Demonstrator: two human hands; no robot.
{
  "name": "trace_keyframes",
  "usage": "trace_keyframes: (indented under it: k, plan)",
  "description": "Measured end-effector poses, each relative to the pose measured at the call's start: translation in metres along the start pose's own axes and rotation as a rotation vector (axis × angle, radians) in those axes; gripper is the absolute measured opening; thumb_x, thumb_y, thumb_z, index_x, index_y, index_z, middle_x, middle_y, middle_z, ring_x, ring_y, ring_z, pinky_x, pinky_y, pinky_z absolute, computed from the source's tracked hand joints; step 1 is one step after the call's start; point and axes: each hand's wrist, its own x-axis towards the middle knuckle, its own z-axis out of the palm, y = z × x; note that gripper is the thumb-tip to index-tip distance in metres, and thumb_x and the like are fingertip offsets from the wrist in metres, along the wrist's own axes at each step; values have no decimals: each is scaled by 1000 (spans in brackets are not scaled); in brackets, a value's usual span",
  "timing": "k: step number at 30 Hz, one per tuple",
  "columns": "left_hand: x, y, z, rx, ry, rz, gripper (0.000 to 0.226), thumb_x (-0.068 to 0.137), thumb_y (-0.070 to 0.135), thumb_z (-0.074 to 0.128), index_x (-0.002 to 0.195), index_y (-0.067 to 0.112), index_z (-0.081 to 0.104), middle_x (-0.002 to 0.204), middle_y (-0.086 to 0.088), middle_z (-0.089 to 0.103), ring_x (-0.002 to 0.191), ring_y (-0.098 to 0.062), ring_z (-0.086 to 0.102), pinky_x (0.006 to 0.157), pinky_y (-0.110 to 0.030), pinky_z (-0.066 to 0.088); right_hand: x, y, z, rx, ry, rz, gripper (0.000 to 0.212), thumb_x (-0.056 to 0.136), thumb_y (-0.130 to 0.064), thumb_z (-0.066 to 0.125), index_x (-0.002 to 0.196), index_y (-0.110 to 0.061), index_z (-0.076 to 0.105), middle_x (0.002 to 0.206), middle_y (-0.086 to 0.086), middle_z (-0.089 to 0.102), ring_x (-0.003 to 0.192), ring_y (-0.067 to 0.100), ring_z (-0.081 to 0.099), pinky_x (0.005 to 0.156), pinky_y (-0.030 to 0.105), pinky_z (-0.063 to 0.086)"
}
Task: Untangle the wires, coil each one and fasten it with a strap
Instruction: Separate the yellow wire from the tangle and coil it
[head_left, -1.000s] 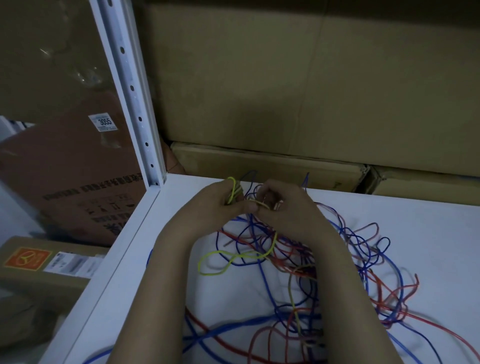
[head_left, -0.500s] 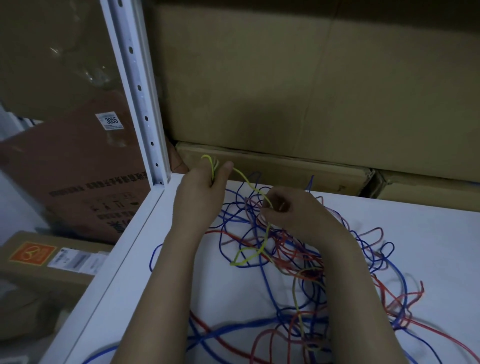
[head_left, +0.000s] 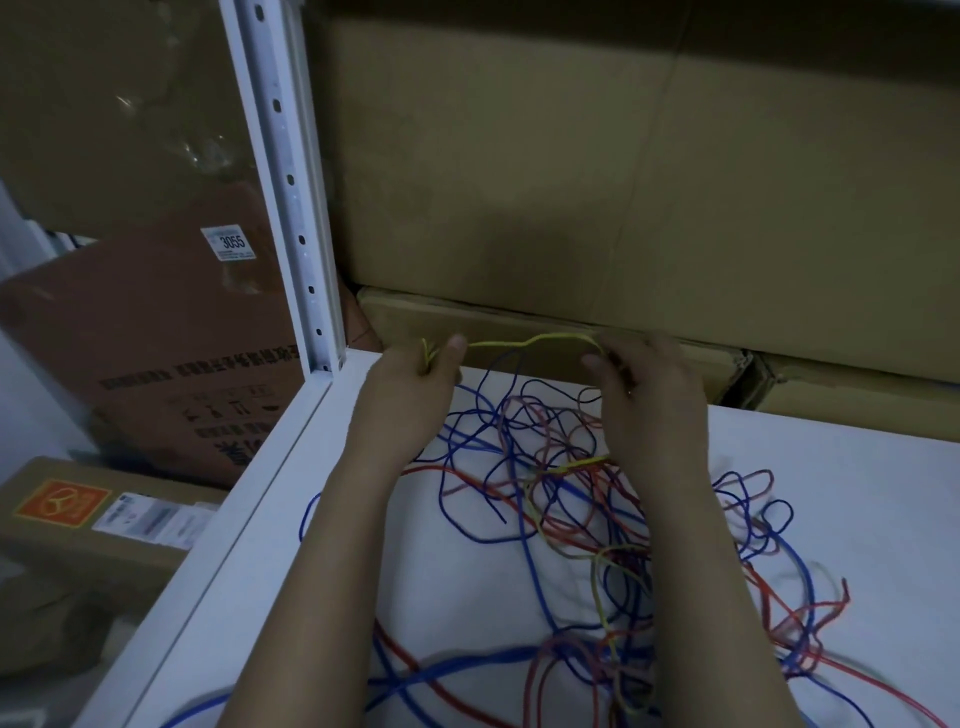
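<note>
A tangle of blue and red wires (head_left: 566, 483) lies spread over the white shelf (head_left: 857, 509). A thin yellow wire (head_left: 535, 340) stretches in the air between my two hands, above the tangle. My left hand (head_left: 415, 384) pinches a small coil of the yellow wire near the shelf's back left corner. My right hand (head_left: 649, 384) grips the same wire further along, and from there the yellow wire runs down into the tangle (head_left: 576, 465). No strap shows in the view.
A white perforated upright (head_left: 291, 187) stands at the shelf's back left corner. Large cardboard boxes (head_left: 597, 171) fill the back of the shelf. More boxes (head_left: 156, 332) sit beyond the left edge, lower down.
My hands have drawn apart and moved toward the back. The yellow wire that hung in a loop below them is now pulled nearly straight between them.
</note>
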Motion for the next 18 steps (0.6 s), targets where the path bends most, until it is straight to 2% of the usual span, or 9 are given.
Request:
trace_keyframes:
  k: [4,5,7,9,11,13,15,18]
  plan:
    - [-3,6,-1,-184,-363,-10,51,100,39,44,53,20,44,43,13,38,40,-4,33,42,-13,28,1,-6,1,402,118,195,17,97,-17,54,102,-17,71,73,-7,64,70,13,60,65,31,47]
    - [-4,7,-1,-261,-438,-31,51,101,38,42,53,21,42,45,12,35,41,-5,29,41,-14,26,2,-6,2,434,128,223,17,98,-20,53,100,-19,69,69,-13,60,66,9,56,62,31,46]
    - [-4,9,-1,-424,-540,-87,51,101,37,39,52,23,40,47,10,29,42,-6,22,40,-16,22,2,-6,4,466,91,245,22,98,-26,52,109,-18,69,64,-17,56,61,5,52,59,26,43]
    - [-4,12,-4,-618,-587,-158,51,98,37,39,48,26,42,46,10,26,39,-4,20,37,-15,20,1,-2,4,366,-1,196,23,98,-28,52,109,-20,70,63,-17,55,63,7,53,58,25,41]
    - [-4,17,-9,-853,-590,-236,46,90,38,43,46,26,47,44,11,28,36,-1,20,35,-13,18,-3,2,4,86,-150,104,21,98,-25,53,104,-20,72,62,-9,55,68,19,56,57,28,38]
    - [-4,21,-10,-1088,-563,-302,42,86,38,46,48,23,53,43,11,31,34,0,22,34,-12,16,-7,1,6,-84,-334,38,23,99,-23,50,110,-22,70,80,6,67,83,30,60,62,33,44]
    - [-5,26,-7,-1261,-494,-293,44,90,38,44,52,20,58,47,11,34,36,0,26,35,-13,19,-10,-7,9,-158,-491,-31,30,101,-25,45,124,-31,63,103,4,70,96,25,61,68,31,43]
    - [-3,31,2,-1254,-296,-158,45,103,23,33,67,16,58,57,8,44,46,-4,37,43,-14,30,-11,-25,11,-108,-603,-152,32,100,-31,45,130,-38,57,112,2,69,101,22,60,69,29,41]
